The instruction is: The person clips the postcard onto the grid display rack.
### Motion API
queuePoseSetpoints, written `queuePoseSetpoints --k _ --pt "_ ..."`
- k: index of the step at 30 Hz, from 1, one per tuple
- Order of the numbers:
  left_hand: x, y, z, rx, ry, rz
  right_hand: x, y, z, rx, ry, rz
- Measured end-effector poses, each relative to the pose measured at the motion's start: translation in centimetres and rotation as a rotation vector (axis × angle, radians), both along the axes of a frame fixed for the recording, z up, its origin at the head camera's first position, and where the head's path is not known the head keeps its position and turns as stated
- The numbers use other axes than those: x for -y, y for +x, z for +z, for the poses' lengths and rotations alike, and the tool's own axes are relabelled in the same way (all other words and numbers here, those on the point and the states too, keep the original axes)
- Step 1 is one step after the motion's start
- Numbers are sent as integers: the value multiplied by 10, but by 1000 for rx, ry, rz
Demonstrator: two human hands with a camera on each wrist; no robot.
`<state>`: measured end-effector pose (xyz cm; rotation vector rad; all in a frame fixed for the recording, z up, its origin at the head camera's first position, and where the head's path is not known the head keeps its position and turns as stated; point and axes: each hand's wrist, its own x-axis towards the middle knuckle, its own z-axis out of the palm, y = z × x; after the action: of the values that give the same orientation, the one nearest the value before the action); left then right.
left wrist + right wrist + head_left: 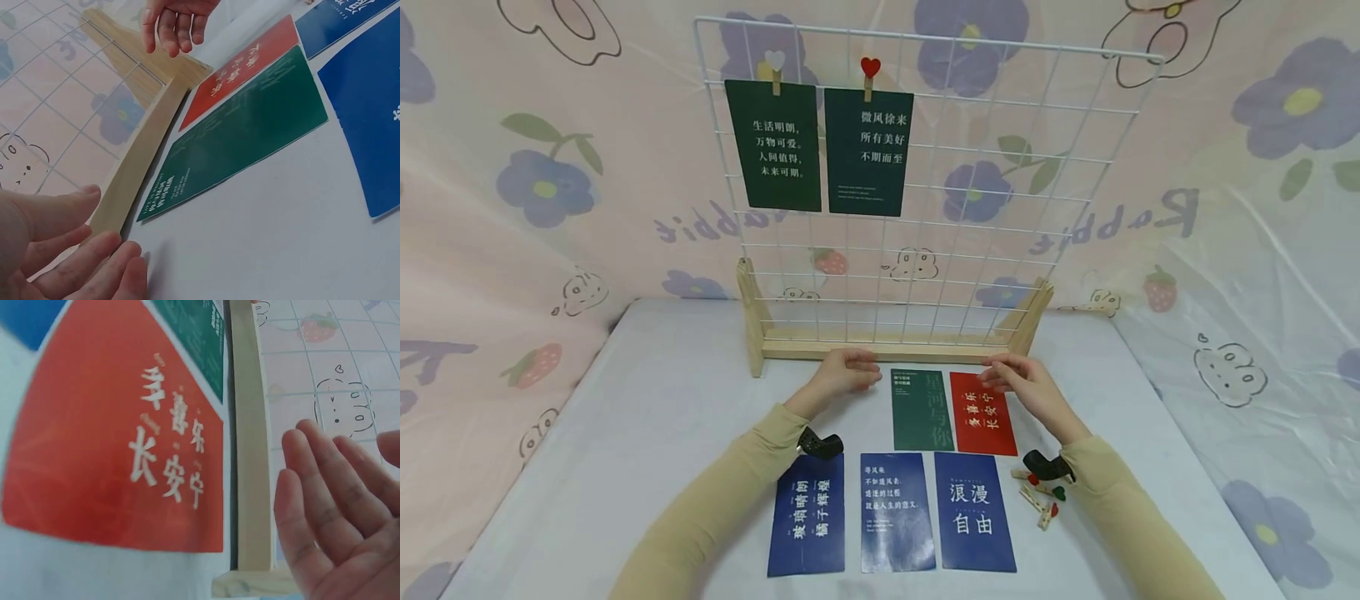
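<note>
My left hand [841, 380] hovers by the wooden base of the white wire grid [970, 200], left of a green card [919, 410]. Its fingers are relaxed, with nothing between them. Above the top right part of a red card [985, 425], my right hand [1033, 390] is held with loose fingers and an empty palm, as the right wrist view also shows. Two dark green cards hang on the grid: the left card [775, 158] under a clothespin with a white heart [777, 73], the right card [868, 167] under one with a red heart [869, 71].
Three blue cards lie in a front row: a left card [807, 533], a middle card [897, 525] and a right card [976, 533]. Several small heart clothespins [1037, 497] are scattered beside the right wrist. A patterned cloth [587, 275] hangs behind the white table [662, 400].
</note>
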<state>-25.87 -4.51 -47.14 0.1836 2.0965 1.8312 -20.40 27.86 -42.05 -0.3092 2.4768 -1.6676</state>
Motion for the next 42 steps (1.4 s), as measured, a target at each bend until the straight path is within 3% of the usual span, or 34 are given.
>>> queuePoseSetpoints --k 10,19,24,27,31,42 --pt "-9 4 -7 17 16 0 -12 -5 -31 57 52 16" --pt "-16 3 -7 65 54 40 -14 0 -34 88 53 47" --pt "-20 -1 -9 131 101 45 -5 11 -18 113 63 56" --pt "-20 -2 -10 160 101 39 -7 11 -23 110 76 53" --pt "-21 -3 -9 173 87 36 -16 3 -44 102 70 51" --pt "-28 -7 -12 140 73 56 -18 4 -47 104 66 71"
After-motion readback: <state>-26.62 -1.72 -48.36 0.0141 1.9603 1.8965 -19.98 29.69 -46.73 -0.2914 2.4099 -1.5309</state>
